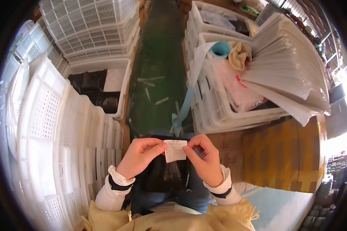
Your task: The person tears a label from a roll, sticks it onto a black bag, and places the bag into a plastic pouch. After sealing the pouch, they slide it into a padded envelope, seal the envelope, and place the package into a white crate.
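A small white printed label (176, 151) with lines of dark text is stretched between my two hands, above my lap. My left hand (142, 156) pinches its left edge between thumb and fingers. On the opposite edge, my right hand (205, 158) grips it the same way. The print is too small to read. Under the label, a shiny black plastic-wrapped package (164, 175) rests on my lap.
White plastic crates (77, 142) line my left side, and one crate (123, 82) holds black packages. At right, stacked crates (219, 121) carry a bundle of white bags (281, 61) and a blue tape roll (220, 49). A taped carton (285, 156) stands nearby. Paper strips litter the green floor (152, 111).
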`<control>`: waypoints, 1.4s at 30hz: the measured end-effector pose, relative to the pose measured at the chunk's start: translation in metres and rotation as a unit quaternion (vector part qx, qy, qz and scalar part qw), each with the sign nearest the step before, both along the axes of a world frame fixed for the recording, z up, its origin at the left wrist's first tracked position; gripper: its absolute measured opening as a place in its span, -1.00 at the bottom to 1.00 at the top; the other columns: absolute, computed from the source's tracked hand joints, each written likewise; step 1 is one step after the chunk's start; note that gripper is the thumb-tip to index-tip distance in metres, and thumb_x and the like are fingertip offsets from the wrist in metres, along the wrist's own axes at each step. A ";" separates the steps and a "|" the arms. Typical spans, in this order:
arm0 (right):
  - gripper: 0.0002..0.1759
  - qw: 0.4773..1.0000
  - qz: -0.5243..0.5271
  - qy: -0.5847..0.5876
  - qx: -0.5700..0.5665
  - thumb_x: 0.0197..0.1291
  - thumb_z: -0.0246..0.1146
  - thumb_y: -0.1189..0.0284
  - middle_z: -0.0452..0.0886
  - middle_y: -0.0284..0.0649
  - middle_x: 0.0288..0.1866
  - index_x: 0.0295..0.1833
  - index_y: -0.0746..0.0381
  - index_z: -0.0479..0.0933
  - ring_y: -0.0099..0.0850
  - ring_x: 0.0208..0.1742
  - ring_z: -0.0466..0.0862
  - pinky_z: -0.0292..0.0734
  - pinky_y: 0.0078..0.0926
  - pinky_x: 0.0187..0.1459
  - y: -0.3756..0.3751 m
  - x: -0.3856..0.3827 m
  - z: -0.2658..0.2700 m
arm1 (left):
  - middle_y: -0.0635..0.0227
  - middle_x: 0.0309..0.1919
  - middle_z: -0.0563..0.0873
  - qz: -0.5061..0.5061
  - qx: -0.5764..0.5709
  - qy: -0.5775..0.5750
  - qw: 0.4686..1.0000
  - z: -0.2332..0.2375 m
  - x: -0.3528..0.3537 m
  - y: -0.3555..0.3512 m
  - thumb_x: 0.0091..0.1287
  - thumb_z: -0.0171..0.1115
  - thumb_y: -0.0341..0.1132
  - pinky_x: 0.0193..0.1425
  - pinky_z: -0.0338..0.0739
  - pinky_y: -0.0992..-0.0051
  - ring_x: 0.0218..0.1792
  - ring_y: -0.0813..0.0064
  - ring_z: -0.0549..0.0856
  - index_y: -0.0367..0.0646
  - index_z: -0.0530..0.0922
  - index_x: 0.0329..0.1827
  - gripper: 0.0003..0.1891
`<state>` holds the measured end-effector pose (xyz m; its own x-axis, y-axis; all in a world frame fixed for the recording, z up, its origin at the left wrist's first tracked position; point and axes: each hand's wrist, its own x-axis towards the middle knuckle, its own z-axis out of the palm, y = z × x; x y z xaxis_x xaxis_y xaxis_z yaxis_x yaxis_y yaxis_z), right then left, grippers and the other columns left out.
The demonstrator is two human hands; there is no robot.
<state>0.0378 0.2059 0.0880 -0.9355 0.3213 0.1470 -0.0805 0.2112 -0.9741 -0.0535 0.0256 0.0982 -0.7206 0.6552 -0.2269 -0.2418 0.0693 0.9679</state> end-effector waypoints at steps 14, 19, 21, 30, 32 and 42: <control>-0.91 0.941 0.030 -0.208 -0.267 0.13 0.33 0.57 0.62 -0.35 -0.36 -0.26 0.33 0.55 -0.67 -0.35 0.54 0.44 -0.73 -0.27 -0.016 0.036 -0.046 | 0.21 -0.21 0.69 0.198 -0.069 0.177 0.962 -0.052 0.047 -0.051 0.28 0.14 -0.53 0.04 0.47 0.51 -0.12 0.44 0.66 -0.31 0.58 -0.06 -0.81; -0.89 0.956 0.007 -0.212 -0.202 0.10 0.35 0.54 0.61 -0.37 -0.39 -0.29 0.32 0.56 -0.67 -0.39 0.52 0.43 -0.74 -0.30 -0.019 0.036 -0.056 | 0.21 -0.21 0.69 0.182 -0.090 0.213 0.956 -0.056 0.050 -0.052 0.22 0.20 -0.54 0.03 0.48 0.45 -0.12 0.34 0.66 -0.27 0.60 -0.13 -0.82; -0.89 0.958 -0.001 -0.213 -0.190 0.10 0.35 0.54 0.61 -0.37 -0.41 -0.29 0.32 0.56 -0.67 -0.40 0.52 0.43 -0.74 -0.30 -0.020 0.037 -0.057 | 0.22 -0.21 0.69 0.149 -0.107 0.329 0.926 -0.053 0.048 -0.047 0.15 0.24 -0.55 0.03 0.49 0.39 -0.11 0.27 0.65 -0.26 0.61 -0.16 -0.81; -0.88 0.967 -0.023 -0.220 -0.129 0.09 0.36 0.53 0.61 -0.35 -0.43 -0.27 0.31 0.56 -0.67 -0.41 0.53 0.44 -0.70 -0.33 -0.024 0.036 -0.054 | 0.16 0.29 0.40 -0.041 -0.224 0.504 0.833 -0.063 0.058 -0.016 0.07 0.38 -0.34 0.38 0.14 0.02 0.39 -0.09 0.19 -0.01 0.62 0.08 -0.57; -0.86 0.972 -0.019 -0.212 -0.100 0.08 0.36 0.53 0.61 -0.32 -0.44 -0.25 0.30 0.55 -0.65 -0.45 0.54 0.45 -0.70 -0.35 -0.023 0.036 -0.054 | 0.10 0.42 0.18 -0.082 -0.256 0.472 0.839 -0.068 0.055 -0.018 0.15 0.31 -0.24 0.40 -0.05 -0.15 0.45 -0.20 -0.03 0.07 0.49 0.25 -0.47; -0.45 0.865 0.086 -0.051 0.491 0.07 0.29 0.18 0.20 -0.16 0.45 0.25 -0.17 0.46 0.27 0.38 0.12 0.10 0.31 0.22 0.000 0.040 -0.050 | 0.08 0.46 0.07 -0.039 -0.297 0.476 0.827 -0.073 0.038 -0.006 0.30 0.11 -0.22 0.35 -0.11 -0.30 0.44 -0.28 -0.08 0.23 0.43 0.31 -0.53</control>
<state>0.0776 0.2061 0.0380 -0.9812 -0.0580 0.1842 -0.1181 0.9349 -0.3346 -0.0154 0.0197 0.0248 -0.7191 0.6843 0.1211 0.6373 0.5798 0.5076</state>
